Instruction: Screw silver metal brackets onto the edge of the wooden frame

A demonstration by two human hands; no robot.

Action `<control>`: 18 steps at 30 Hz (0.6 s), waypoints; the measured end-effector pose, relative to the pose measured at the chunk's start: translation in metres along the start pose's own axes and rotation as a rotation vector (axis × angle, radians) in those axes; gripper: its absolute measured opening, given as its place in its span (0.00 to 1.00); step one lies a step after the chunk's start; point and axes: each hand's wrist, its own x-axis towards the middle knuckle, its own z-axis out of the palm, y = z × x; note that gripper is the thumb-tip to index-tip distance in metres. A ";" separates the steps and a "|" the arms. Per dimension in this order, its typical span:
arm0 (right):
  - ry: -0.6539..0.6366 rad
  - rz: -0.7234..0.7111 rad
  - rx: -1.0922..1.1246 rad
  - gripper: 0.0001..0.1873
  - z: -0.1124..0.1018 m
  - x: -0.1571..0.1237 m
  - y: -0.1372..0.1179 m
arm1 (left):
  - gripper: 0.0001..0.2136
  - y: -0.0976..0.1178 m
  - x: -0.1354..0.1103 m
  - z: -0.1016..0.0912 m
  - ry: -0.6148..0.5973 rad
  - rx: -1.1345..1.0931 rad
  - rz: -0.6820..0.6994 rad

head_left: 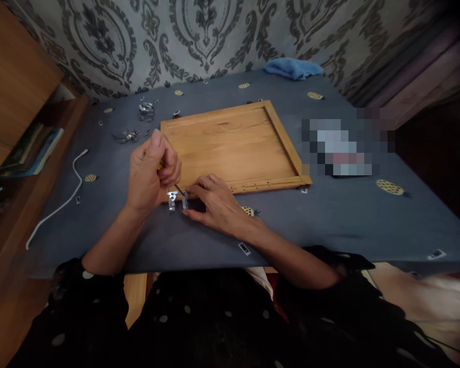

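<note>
My left hand (147, 171) is closed round a screwdriver (180, 190). A bit of its yellow handle shows between the fingers, and the thin shaft slants down to the right. The tip meets a shiny metal fitting, hinge-like in shape (184, 200), at the near edge of a wooden panel (230, 148) with a raised frame. Thumb and fingers of my right hand (216, 204) pinch around this fitting from the right. Just left of it, a similar silver piece (171, 200) sits at the same edge. Small dark holes run along the panel's near rail.
Metal fittings (146, 110) and a heap of screws (129, 135) lie behind my left hand. A white cable (76, 176) curves along the table's left side. At the back rests a blue cloth (293, 67); a blurred-out item (337, 148) is on the right.
</note>
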 end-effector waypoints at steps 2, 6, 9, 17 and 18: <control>-0.006 0.005 -0.008 0.21 -0.001 0.000 -0.001 | 0.25 -0.001 -0.001 0.002 -0.008 0.003 0.015; -0.020 0.018 -0.008 0.21 -0.004 0.000 -0.003 | 0.25 -0.001 -0.003 0.005 0.010 0.006 0.024; -0.015 0.013 0.003 0.20 -0.004 0.001 -0.003 | 0.23 -0.001 -0.003 0.006 0.075 0.022 0.024; 0.007 0.003 -0.008 0.21 -0.001 0.001 -0.002 | 0.20 0.000 -0.003 0.010 0.027 0.034 -0.026; 0.003 0.005 -0.009 0.21 -0.001 0.000 -0.002 | 0.21 -0.001 -0.002 0.011 0.016 0.039 -0.020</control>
